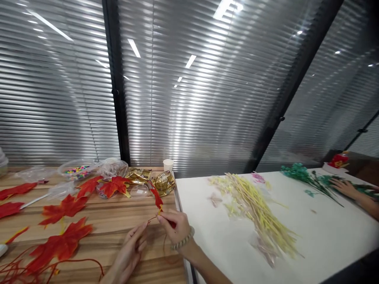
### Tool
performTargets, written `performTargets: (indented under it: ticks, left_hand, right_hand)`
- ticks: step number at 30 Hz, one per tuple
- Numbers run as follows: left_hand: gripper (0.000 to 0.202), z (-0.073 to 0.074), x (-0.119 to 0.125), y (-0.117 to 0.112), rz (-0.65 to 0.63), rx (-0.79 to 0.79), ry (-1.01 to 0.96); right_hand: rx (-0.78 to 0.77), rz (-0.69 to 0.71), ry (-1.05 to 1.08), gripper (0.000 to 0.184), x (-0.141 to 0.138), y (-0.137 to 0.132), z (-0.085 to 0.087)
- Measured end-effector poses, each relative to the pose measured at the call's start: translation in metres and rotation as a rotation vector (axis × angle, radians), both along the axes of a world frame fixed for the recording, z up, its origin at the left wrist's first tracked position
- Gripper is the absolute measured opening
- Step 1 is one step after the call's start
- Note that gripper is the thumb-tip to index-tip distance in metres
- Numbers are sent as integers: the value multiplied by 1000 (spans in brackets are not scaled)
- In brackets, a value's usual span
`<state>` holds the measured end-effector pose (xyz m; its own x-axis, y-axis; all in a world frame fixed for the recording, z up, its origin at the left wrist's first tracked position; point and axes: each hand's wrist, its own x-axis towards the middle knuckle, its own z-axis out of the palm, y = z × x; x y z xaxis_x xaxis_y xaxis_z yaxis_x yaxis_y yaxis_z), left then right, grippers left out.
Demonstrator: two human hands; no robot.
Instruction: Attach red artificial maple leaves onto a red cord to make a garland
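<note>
My right hand [174, 227], with a bead bracelet on the wrist, is closed in a pinch on the stem of a small red artificial maple leaf [156, 198] that stands up above it. Just to its left, my left hand [132, 246] pinches the other end of the thin red stem [152, 219] with its fingertips. Both hands hover over the wooden table [118, 225] near its right edge. Several loose red maple leaves [63, 209] lie to the left on the wood.
Clear plastic bags, a bowl of coloured beads [76, 170], gold foil packets [164, 182] and a white paper cup [168, 165] sit at the back. A white table [325, 232] to the right holds yellow stems [260, 213] and green sprigs [299, 173], with another person's hand [345, 187] on them.
</note>
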<state>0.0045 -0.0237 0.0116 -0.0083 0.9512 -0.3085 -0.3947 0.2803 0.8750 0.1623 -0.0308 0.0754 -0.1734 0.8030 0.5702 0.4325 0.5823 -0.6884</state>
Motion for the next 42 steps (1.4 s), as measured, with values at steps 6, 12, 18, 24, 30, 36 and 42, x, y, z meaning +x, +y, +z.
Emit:
performTargets:
  ticks: [6,12,18,24,30,36,42]
  left_hand:
    - [49,2,2,-2,161,109,78]
    - [45,-1,5,-3,220,171,232]
    - [39,-3,5,-3,217,298,414]
    - [32,-3,6,-2,212,397,490]
    - [27,1,7,-3,224,449,494]
    - [26,-4,6,-2,213,473,518]
    - [26,-4,6,-3,224,463,525]
  right_hand:
    - [-79,15,213,34,-23,10,-42]
    - [-40,53,211,30,-20,11,-56]
    - [95,-45,-10,32,-19,14,-64]
    - [224,-94,-132,33,-21,14,-74]
    - [250,-84,-156,33,-21,13,-72]
    - [270,-115,-140,34,-20,13,-73]
    - [247,-121,-174,36,-20,11,-73]
